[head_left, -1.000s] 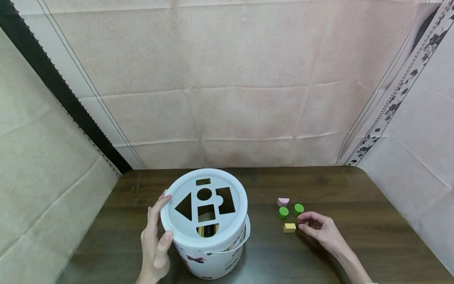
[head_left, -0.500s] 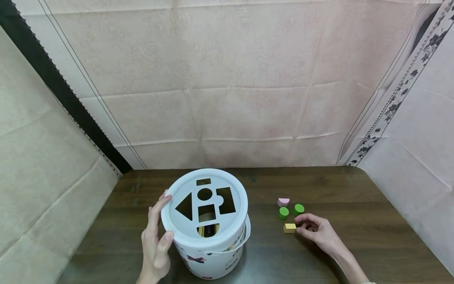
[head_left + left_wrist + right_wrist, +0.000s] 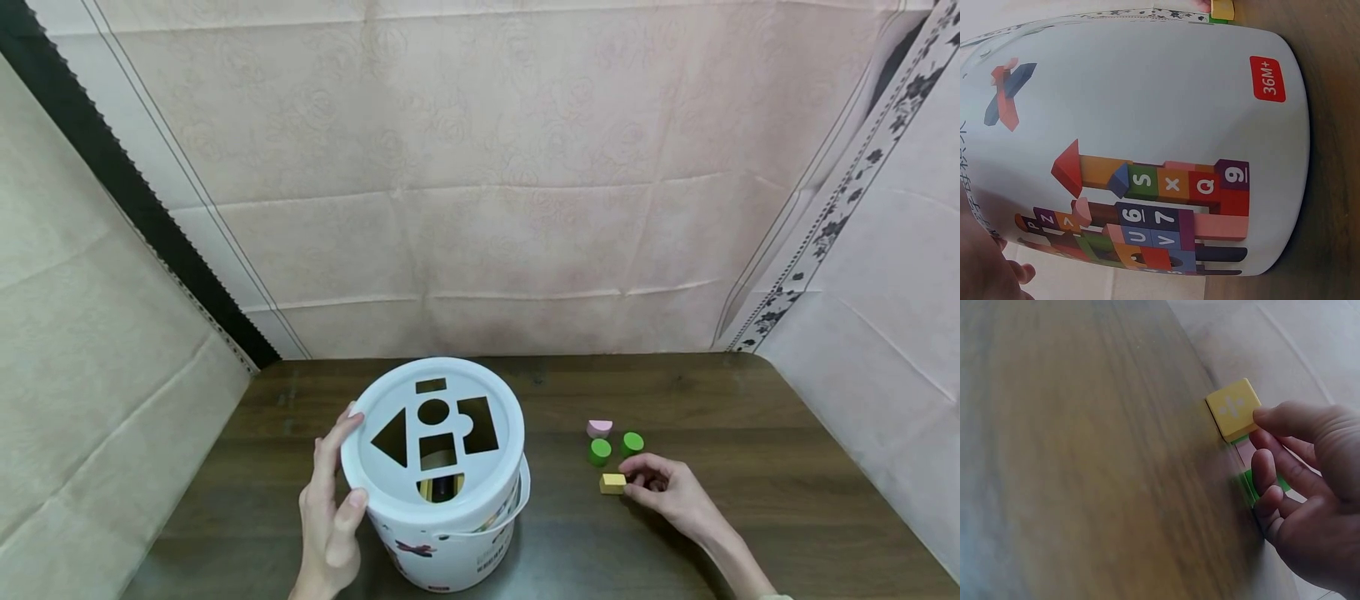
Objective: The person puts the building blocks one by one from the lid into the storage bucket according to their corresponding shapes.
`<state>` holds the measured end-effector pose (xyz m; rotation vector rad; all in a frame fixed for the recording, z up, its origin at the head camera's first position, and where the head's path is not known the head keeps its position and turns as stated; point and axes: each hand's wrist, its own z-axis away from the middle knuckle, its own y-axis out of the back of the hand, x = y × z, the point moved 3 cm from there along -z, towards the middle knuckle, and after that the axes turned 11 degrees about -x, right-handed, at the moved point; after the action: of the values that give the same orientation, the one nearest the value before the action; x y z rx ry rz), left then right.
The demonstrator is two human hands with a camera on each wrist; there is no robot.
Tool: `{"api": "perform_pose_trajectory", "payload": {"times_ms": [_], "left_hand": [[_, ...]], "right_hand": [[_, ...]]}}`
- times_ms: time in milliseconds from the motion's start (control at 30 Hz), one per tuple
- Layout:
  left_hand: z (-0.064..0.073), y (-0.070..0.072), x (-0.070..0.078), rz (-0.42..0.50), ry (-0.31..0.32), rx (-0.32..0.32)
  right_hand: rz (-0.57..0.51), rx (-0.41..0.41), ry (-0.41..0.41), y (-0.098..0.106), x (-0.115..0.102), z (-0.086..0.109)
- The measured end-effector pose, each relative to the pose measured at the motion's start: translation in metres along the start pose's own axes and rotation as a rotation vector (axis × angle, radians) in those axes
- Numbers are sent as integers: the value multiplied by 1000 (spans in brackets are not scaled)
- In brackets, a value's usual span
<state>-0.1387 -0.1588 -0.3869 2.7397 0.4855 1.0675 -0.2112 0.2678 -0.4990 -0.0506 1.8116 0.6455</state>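
Observation:
A white toy-block bucket (image 3: 442, 558) stands on the table under a pale blue lid (image 3: 375, 483) with shaped cutouts. My left hand (image 3: 330, 508) holds its left side, fingers and thumb curved round the lid's rim. Right of the bucket lies a yellow block (image 3: 612, 484), marked with a division sign in the right wrist view. My right hand (image 3: 671, 496) is at this block's right side, thumb tip and forefinger at its near corners, the other fingers loosely bent. Just behind are two green round blocks (image 3: 599, 452) and a pink half-round block (image 3: 599, 428).
The dark wooden table (image 3: 300, 467) ends at a cloth-covered wall (image 3: 480, 208). Through the lid's openings, a few things inside the bucket show. A white handle (image 3: 525, 492) hangs on the bucket's right side.
My right hand has moved slightly left, bringing its fingertips up to the yellow block. My left hand and the bucket stay in place.

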Motion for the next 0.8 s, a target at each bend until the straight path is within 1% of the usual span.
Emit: {"api": "perform_pose_trajectory", "payload": {"times_ms": [133,300,533,800], "left_hand": [[0,0,-1,1,18,5],[1,0,-2,-4,26,5],[1,0,-1,1,19,9],[0,0,-1,0,13,11]], "right_hand": [[28,3,-3,0,1,0],[50,1,-1,0,0,-1],[65,10,-48,-2,0,-1],[56,21,-30,-2,-4,-3]]}}
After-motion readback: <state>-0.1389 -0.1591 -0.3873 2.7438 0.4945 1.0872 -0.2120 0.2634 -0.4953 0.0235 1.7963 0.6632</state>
